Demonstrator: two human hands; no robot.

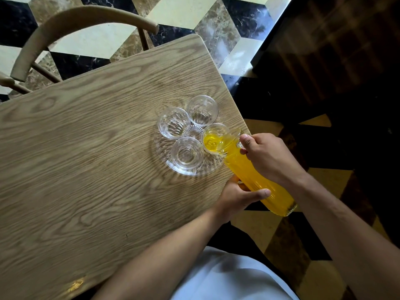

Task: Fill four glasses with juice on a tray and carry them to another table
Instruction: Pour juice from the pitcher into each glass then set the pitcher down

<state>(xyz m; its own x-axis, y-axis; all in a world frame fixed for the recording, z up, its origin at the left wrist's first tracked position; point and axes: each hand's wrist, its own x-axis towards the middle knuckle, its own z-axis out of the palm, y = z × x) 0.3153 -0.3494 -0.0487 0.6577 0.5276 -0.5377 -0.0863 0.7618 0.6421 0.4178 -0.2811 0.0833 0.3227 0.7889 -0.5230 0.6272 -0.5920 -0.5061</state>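
A round clear glass tray sits near the right edge of the wooden table. Several small glasses stand on it. The right-hand glass has yellow juice flowing into it. The far glass, the left glass and the near glass look empty. A tall glass jug of yellow juice is tilted with its spout over the right-hand glass. My right hand grips the jug near its top. My left hand holds the jug's body from below.
A curved wooden chair back stands at the table's far left corner. Patterned marble floor surrounds the table. A dark wooden surface lies at the upper right. The tray is close to the table's right edge.
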